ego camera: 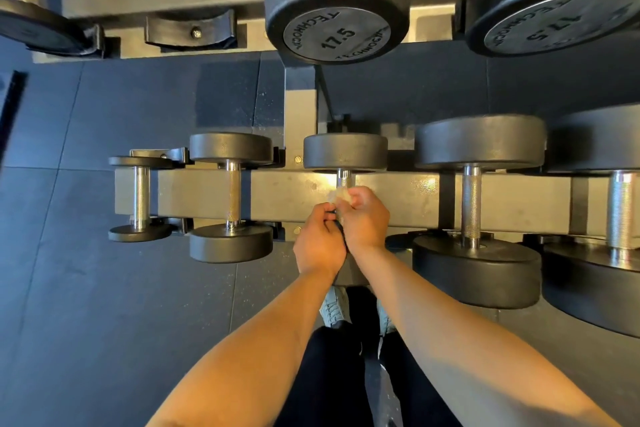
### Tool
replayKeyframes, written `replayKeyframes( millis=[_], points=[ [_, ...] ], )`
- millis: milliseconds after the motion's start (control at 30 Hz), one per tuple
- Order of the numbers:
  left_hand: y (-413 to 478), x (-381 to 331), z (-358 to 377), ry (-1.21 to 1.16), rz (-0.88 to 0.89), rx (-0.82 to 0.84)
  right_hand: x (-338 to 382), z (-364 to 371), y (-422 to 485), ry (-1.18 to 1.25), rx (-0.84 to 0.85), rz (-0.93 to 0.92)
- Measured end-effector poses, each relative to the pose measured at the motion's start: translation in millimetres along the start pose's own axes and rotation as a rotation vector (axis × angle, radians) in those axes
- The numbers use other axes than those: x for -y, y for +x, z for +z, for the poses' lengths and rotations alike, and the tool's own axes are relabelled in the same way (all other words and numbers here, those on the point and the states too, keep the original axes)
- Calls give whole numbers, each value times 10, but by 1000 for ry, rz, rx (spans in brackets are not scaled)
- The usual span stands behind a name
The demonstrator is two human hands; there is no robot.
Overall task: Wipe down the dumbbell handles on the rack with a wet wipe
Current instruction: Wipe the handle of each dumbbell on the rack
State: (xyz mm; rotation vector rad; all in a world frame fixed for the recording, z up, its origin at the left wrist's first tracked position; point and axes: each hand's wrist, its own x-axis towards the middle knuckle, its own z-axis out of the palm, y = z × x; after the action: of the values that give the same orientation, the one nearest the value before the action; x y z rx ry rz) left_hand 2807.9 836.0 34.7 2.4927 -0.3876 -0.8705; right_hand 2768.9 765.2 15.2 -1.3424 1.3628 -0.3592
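Note:
A small crumpled white wet wipe (338, 195) sits between my two hands, over the chrome handle (344, 178) of the third dumbbell (345, 151) on the lower rack tier. My right hand (365, 218) pinches the wipe from the right with curled fingers. My left hand (318, 243) meets it from the left, its fingertips at the wipe's lower edge. Both hands cover the near half of that handle and its front head. More chrome handles (233, 194) (471, 204) lie bare on either side.
The grey rack rail (291, 198) runs left to right under the handles. Larger dumbbells (620, 215) fill the right end, a tiny one (140, 198) the left. Two 17.5 dumbbells (337, 0) overhang from the upper tier. Dark rubber floor tiles (104, 305) spread left; my shoes (334, 308) stand below.

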Motion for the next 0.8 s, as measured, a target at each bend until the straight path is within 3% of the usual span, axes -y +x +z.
replayKeyframes(
  millis=[133,233,300,433,567,667,800],
  points=[
    [9,8,0,-16,-2,-7,301,17,218,196,-134,168],
    [14,20,5,-21,-4,1,469,79,290,401,-97,380],
    [11,16,4,-20,-2,-3,498,94,323,438,-94,425],
    [5,-6,-6,-27,-7,-8,401,39,262,256,-127,430],
    [-17,-26,-20,-25,-9,-8,203,-31,130,29,-48,320],
    [-5,-30,-22,-23,-15,-8,263,-8,215,89,-20,321],
    [-2,-14,-10,-23,-8,-12,442,42,428,398,41,659]
  ],
)
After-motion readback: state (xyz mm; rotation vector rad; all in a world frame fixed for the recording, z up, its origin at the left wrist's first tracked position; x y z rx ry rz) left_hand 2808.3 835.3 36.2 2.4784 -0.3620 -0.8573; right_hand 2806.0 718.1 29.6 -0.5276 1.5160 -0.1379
